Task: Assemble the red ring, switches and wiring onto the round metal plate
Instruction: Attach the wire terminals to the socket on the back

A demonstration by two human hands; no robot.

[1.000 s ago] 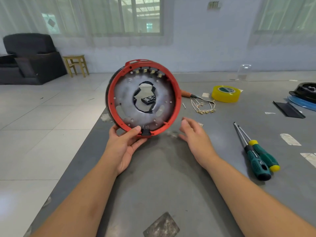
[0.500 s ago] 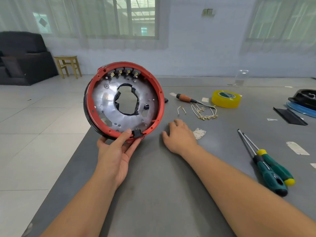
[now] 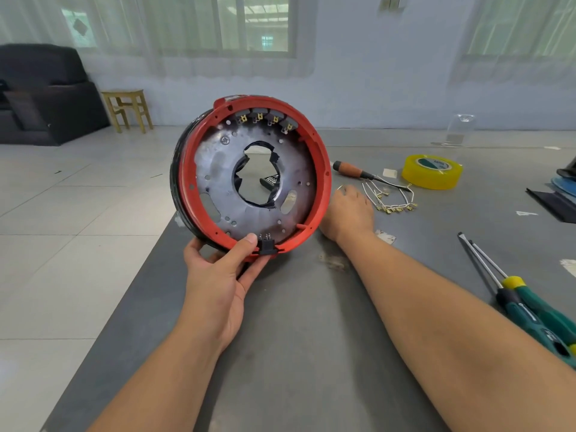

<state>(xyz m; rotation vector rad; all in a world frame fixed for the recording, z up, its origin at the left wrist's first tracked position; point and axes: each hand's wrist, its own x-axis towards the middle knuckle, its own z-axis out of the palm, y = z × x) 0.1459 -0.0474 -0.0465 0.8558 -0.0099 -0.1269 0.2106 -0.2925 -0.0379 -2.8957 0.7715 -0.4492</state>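
A person's left hand point(image 3: 218, 275) grips the bottom edge of an upright metal plate point(image 3: 249, 179) with its red ring point(image 3: 322, 182). The right hand point(image 3: 349, 213) rests loosely open on the table point(image 3: 311, 338), near the wires point(image 3: 389, 198).

Tape roll point(image 3: 431, 171) label, plate stamp — both illegible.

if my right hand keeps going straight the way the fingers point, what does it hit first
Probably the bundle of white wires lying on the table: the right hand points toward it with fingertips nearly there. The orange-handled tool lies just past it. Depth is hard to judge.
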